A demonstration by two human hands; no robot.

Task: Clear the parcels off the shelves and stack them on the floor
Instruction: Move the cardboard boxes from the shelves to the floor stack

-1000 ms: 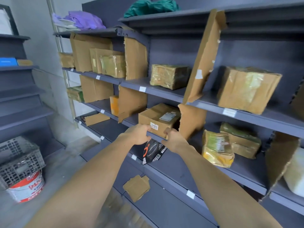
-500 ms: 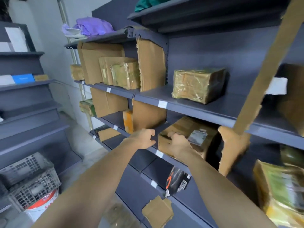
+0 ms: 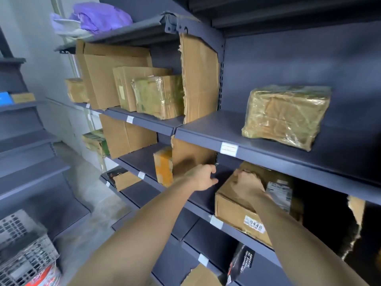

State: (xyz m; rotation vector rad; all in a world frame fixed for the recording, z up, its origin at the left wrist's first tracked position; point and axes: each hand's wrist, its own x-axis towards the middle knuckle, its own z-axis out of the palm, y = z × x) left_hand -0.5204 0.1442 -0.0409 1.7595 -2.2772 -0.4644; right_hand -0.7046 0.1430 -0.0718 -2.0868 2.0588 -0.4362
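Progress is minimal: my right hand (image 3: pixel 245 185) apparently grips the brown labelled cardboard parcel (image 3: pixel 237 211); my left hand (image 3: pixel 203 178) hovers loose, holding nothing; most parcels remain shelved.

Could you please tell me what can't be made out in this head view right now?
- Right hand's fingers: curled behind the cardboard box.
- Box's shipping label: too blurred to read.
- Black carton: cut off by the bottom edge.
- Grey crate: contents blurred.

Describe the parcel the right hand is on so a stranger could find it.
On the dark grey shelving, it is the brown box on the middle shelf, under the right hand. Only it carries a white sticker reading 0448.
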